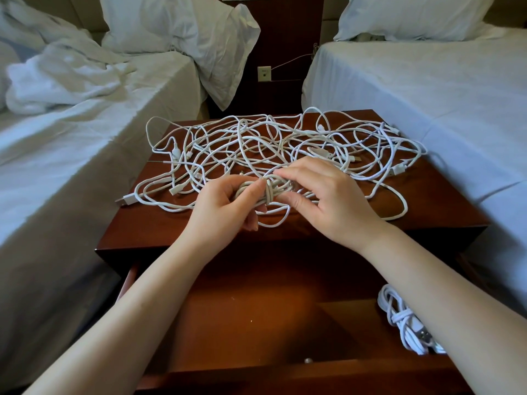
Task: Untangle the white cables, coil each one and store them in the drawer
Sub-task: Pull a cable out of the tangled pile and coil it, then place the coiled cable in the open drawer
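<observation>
Two bare forearms reach up from the bottom of the frame over the open reddish-brown wooden drawer [256,309], where one white cable bundle, already coiled and wrapped round its waist [405,320], lies at the lower right, partly behind the right arm. At the centre, the left hand [225,206] is curled round a small half-wrapped coil of white cable [271,189], held just above the front of the dark wooden nightstand top [159,229]. The right hand [328,201] pinches it at the wrapped middle, thumb below and fingertips above. Behind them, a wide loose tangle of thin white cables [271,141] covers most of the top, with a white USB plug [127,198] poking out at the left edge. Whether the coil's free end is clear of that tangle cannot be told. If it is not, pulling the bundle toward the drawer would probably drag loops along, tightening knots or sliding the pile off the front edge. The wrap looks unfinished too, so a loosened pinch may let the springy turns pop open. White-sheeted beds [71,143] flank the stand on both sides.
</observation>
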`<move>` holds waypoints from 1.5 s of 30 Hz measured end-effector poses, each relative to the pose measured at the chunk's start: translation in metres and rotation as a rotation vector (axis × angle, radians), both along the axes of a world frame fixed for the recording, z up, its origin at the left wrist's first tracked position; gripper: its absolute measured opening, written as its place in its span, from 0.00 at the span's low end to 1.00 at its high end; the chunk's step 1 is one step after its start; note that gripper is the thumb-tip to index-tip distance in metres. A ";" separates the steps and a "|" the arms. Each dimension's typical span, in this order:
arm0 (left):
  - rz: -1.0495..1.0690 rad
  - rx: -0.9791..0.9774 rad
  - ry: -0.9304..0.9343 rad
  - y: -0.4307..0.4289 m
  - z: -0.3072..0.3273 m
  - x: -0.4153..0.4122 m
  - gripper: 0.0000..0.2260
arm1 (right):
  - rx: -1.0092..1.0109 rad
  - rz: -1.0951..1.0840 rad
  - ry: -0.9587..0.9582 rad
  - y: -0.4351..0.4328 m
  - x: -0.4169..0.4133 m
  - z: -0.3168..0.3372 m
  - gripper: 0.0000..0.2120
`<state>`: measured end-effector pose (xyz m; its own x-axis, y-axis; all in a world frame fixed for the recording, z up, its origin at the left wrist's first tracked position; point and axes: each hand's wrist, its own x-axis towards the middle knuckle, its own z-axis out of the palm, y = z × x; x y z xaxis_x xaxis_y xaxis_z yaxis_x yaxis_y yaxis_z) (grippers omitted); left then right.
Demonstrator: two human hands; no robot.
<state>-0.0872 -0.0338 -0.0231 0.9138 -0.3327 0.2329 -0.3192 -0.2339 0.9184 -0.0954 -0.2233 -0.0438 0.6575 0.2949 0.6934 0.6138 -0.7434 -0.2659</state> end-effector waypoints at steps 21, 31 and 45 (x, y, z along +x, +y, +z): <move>0.055 0.155 -0.145 0.007 0.000 0.001 0.04 | -0.014 -0.031 0.045 -0.010 -0.009 0.009 0.17; -0.115 0.158 0.021 -0.012 0.002 -0.019 0.04 | 0.040 -0.033 0.148 -0.034 -0.050 -0.001 0.15; -0.295 0.224 0.502 -0.045 -0.020 -0.043 0.13 | 0.025 0.039 0.394 -0.061 -0.085 -0.018 0.11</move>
